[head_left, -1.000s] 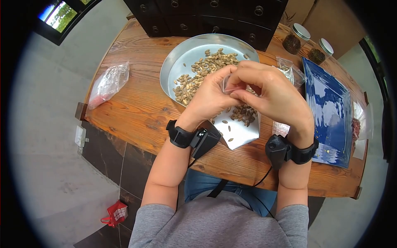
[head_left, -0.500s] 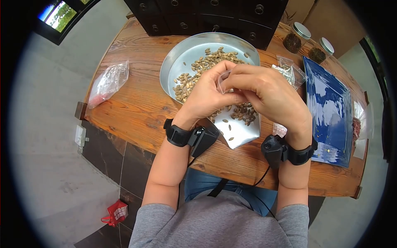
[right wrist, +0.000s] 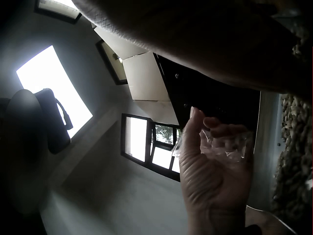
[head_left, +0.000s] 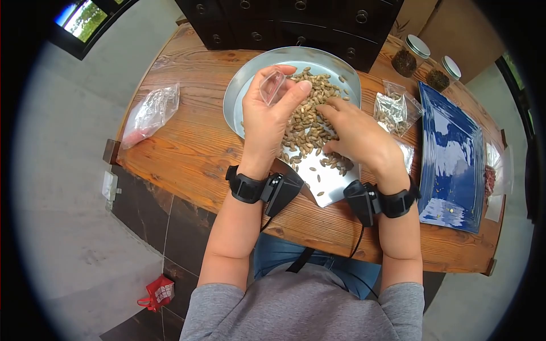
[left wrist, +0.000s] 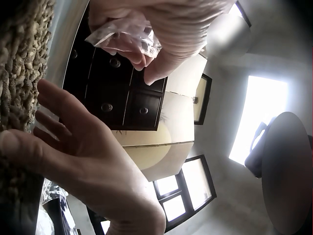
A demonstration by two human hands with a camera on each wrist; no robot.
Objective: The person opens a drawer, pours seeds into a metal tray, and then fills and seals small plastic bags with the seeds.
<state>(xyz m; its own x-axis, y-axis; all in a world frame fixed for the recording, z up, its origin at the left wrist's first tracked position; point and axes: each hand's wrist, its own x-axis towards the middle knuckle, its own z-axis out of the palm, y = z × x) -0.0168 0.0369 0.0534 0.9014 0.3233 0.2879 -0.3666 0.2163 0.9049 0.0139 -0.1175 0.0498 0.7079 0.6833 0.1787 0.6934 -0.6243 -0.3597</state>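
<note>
Over the pan (head_left: 338, 184), our left hand (head_left: 265, 116) grips a clear bag (head_left: 272, 88), likely light, floppy, best held by its rim; our right hand (head_left: 364, 135), fingers relaxed, is at seeds (head_left: 306, 126) in the pan, probably slippery.

I'd take this for a herbalist's place, shop or workroom I can't tell: behind the wooden table (head_left: 196, 122) stands a dark cabinet (head_left: 278, 27) of small ring-pull drawers, with lidded jars (head_left: 404, 61) of dried stuff and a broad metal pan (head_left: 232, 108) heaped with brown pods (head_left: 311, 116).
</note>
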